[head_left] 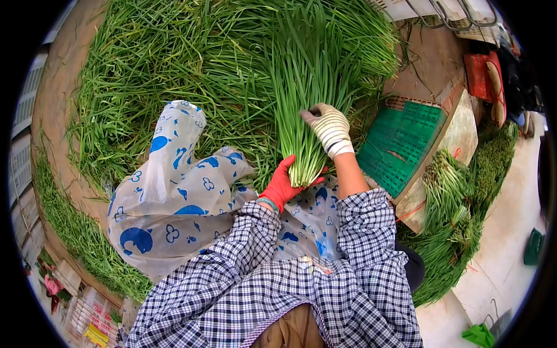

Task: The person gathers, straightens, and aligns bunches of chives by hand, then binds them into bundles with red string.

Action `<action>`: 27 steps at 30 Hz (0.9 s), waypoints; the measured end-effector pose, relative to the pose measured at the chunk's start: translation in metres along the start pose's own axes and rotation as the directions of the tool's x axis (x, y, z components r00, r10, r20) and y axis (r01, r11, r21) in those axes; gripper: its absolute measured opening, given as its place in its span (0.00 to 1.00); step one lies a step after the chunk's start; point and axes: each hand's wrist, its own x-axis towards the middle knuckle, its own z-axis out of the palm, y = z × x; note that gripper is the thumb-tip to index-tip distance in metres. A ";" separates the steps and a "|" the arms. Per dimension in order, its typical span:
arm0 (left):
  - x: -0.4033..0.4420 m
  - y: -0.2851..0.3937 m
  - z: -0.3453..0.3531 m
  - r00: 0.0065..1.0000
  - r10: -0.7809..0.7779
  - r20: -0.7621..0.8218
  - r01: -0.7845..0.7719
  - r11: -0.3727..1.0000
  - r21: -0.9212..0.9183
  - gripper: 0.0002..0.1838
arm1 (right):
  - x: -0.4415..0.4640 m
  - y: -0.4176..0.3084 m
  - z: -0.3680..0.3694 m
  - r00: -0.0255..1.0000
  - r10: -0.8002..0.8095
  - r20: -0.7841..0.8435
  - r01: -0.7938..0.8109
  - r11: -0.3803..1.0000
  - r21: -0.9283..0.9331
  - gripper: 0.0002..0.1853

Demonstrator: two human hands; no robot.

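A bunch of garlic chives (299, 142) lies with its pale cut ends toward me and its green leaves pointing away. My left hand (282, 184), in a red glove, is closed around the bunch near the pale ends. My right hand (329, 127), in a white and cream striped glove with grey fingertips, is at the bunch's right side. Its fingers are bent together against the leaves, and whether they pinch a stalk is hidden. Behind the bunch spreads a large heap of loose chives (220, 64).
Translucent plastic sheeting with blue prints (185, 191) covers my lap and left side. To the right stand a green perforated board (400, 145) and tied chive bunches (447, 214). A red object (478, 75) sits at the far right. More chives (87, 232) line the left edge.
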 end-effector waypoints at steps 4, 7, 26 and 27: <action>0.002 0.001 -0.002 1.000 -0.006 -0.001 0.006 1.000 -0.023 0.40 | 0.017 0.028 0.012 0.997 -0.028 0.071 0.024 0.998 0.057 0.21; 0.003 0.001 -0.005 1.000 -0.018 0.007 0.018 0.998 -0.057 0.40 | 0.023 0.046 0.018 0.991 -0.065 0.115 0.037 0.971 0.235 0.20; 0.003 0.003 -0.003 1.000 0.021 0.020 -0.020 0.998 -0.061 0.31 | -0.049 0.038 0.028 0.979 -0.090 -0.184 0.122 0.978 0.170 0.37; 0.003 0.003 -0.003 0.998 0.010 0.063 -0.005 0.997 -0.078 0.33 | -0.048 0.042 0.029 0.979 -0.090 -0.185 0.121 0.978 0.167 0.37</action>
